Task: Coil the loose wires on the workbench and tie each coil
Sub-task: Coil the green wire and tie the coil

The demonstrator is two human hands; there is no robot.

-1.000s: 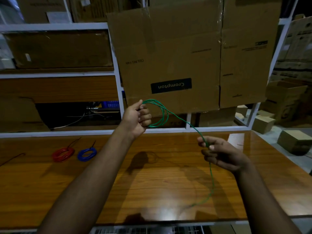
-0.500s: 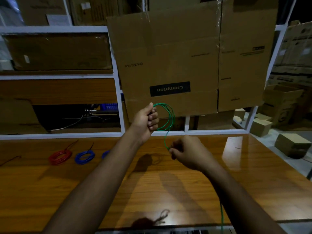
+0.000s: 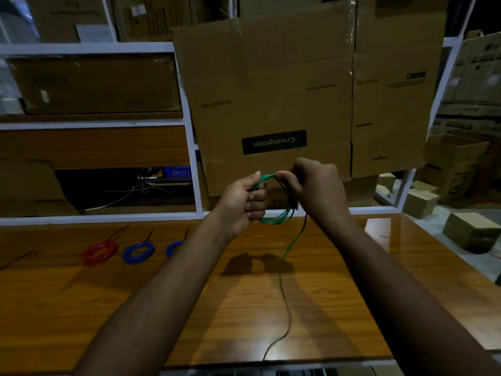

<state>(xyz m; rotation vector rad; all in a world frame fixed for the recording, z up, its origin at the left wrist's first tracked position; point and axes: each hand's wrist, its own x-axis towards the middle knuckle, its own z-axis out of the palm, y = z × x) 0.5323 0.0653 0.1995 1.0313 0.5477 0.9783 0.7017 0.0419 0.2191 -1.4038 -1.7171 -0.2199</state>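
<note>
A green wire coil (image 3: 279, 217) hangs in the air above the wooden workbench (image 3: 271, 308). My left hand (image 3: 244, 203) grips the coil's left side in a fist. My right hand (image 3: 315, 189) pinches the wire at the top of the coil, right beside the left hand. The wire's loose tail (image 3: 287, 302) drops from the coil to the bench and runs toward the front edge. On the bench to the left lie a tied red coil (image 3: 100, 252), a blue coil (image 3: 138, 252) and a second blue coil (image 3: 174, 246), partly hidden by my left forearm.
A thin dark wire (image 3: 19, 260) lies at the far left of the bench. White shelving (image 3: 95, 213) with cardboard boxes rises behind the bench, and a large hanging carton (image 3: 273, 104) is straight ahead. More boxes (image 3: 473, 234) sit on the floor to the right.
My right hand has risen from below the coil to its top, laying another loop of green wire beside my left hand. Less loose wire trails on the bench.
</note>
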